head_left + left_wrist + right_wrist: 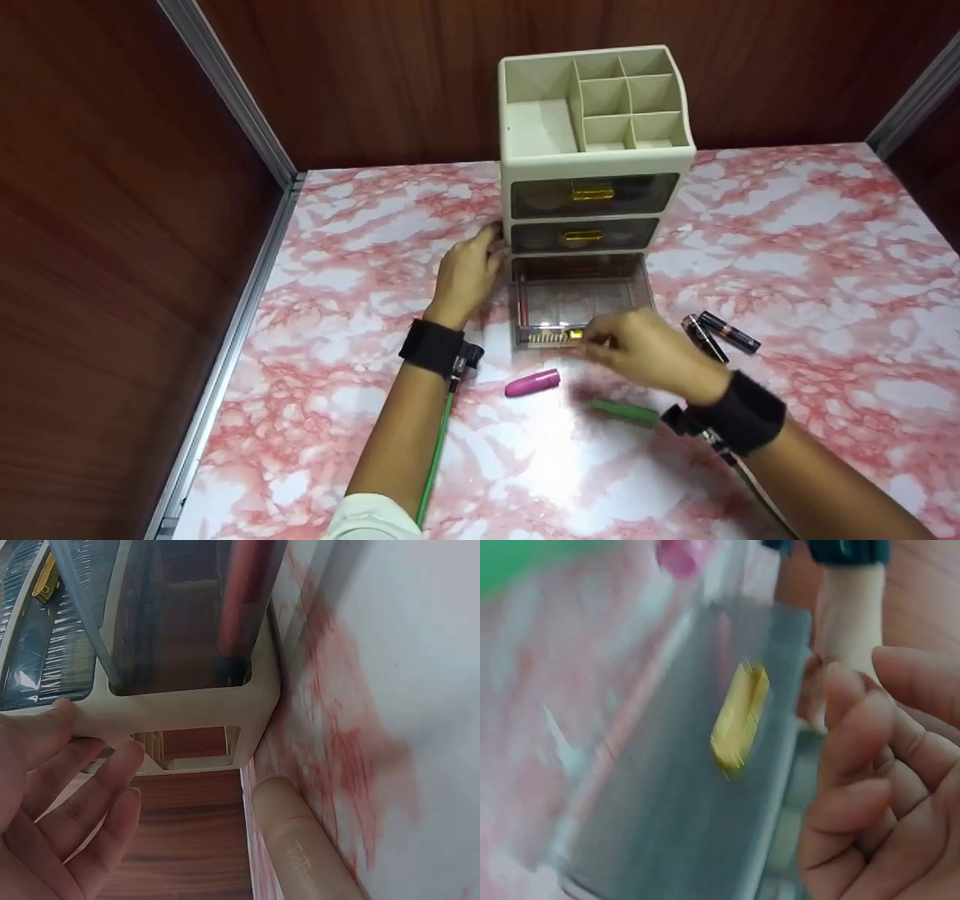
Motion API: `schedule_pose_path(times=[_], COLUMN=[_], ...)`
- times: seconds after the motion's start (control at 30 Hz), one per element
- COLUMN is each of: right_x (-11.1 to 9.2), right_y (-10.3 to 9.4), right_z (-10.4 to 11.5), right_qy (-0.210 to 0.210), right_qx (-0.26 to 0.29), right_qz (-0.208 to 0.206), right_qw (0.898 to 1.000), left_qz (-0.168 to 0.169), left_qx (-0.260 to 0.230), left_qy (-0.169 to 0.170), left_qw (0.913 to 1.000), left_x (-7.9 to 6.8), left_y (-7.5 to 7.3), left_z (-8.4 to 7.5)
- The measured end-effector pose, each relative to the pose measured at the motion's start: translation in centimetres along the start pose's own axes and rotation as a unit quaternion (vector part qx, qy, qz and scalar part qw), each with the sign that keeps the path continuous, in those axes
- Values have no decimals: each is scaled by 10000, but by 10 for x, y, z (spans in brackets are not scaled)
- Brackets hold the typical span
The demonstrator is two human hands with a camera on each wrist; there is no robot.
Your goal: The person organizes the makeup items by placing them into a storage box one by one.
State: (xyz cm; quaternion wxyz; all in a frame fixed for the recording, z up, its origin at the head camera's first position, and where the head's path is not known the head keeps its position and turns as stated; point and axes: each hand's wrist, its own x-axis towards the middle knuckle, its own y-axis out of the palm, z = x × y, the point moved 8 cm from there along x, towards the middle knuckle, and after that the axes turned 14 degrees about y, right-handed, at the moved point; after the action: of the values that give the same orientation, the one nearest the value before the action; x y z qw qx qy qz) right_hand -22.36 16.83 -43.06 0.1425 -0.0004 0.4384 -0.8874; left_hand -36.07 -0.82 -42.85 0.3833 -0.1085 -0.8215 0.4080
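Observation:
A cream drawer organizer stands at the back, its clear bottom drawer pulled out. Inside the drawer, along its left wall, lies a slim reddish tube. At the organizer's left side, my left hand grips the frame edge, thumb on the front and index finger by the side opening. My right hand is over the drawer's front, beside the yellow handle. Its fingers are loosely curled with nothing between them, apart from the handle in the right wrist view.
A pink tube and a green tube lie before the drawer. Two dark cosmetic tubes lie to its right. Beside the organizer's left side is a beige tube. Two upper drawers are closed. Wooden panels border the table.

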Motion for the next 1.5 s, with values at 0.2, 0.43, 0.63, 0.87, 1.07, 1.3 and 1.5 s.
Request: schedule_pose_path(times=[0.2,0.43,0.63,0.87,1.07,1.3,1.5], right_x=[-3,2,9,10,9,8,14], right_y=[24,56,68,75,80,78,49], right_z=[22,36,44,43,36,39,38], right_qy=[-845,-1041,-1349,-1344,-1010,-846,-162], right_qx=[-1004,-1422,-1536,-1787,-2083,-1540,-428], right_qz=[-565,-127,-97,-301,-115,599,1100], right_qw=[9897,9843,9788,9742,9728,9826,9929], left_qz=[87,241,191,252,298,218,205], left_qx=[24,50,86,98,63,85,149], left_qy=[-25,-119,-59,-119,-135,-68,-49], left_qw=[10000,9996,9998,9996,9994,9997,9997], left_x=[4,3,1,-1,0,-1,-2], left_y=[0,1,-1,1,2,1,2], left_z=[0,1,0,1,1,2,2])
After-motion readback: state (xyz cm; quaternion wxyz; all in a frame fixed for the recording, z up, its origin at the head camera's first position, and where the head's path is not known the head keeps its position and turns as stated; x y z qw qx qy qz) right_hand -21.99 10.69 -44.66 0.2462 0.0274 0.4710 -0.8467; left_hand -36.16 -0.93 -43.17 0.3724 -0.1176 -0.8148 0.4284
